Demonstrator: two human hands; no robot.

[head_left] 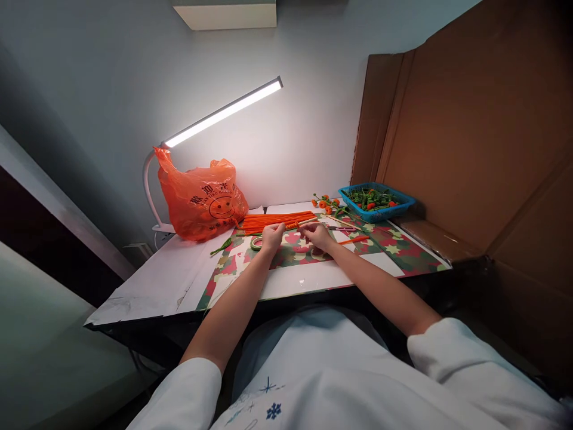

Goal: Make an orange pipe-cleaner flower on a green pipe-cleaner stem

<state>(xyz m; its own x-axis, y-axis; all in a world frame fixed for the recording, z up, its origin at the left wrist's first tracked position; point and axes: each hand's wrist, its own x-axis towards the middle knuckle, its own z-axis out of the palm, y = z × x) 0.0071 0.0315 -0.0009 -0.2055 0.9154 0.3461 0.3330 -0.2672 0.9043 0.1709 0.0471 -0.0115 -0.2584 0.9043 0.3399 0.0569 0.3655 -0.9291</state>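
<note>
My left hand [273, 235] and my right hand [317, 235] are close together over the patterned mat [394, 242], fingers curled. Between them runs a thin wooden stick [301, 224] with a bit of orange on it; both hands pinch it. A bundle of orange pipe cleaners [275, 220] lies just behind the hands. A roll of green tape [256, 242] sits beside my left hand. A single orange pipe cleaner [354, 240] lies to the right of my right hand.
An orange plastic bag [201, 200] stands at the back left under a lit desk lamp [224, 111]. A blue basket [376, 202] of green and red pieces sits back right, with small orange flower sprigs [329, 203] beside it. Brown cardboard [470, 131] walls the right side.
</note>
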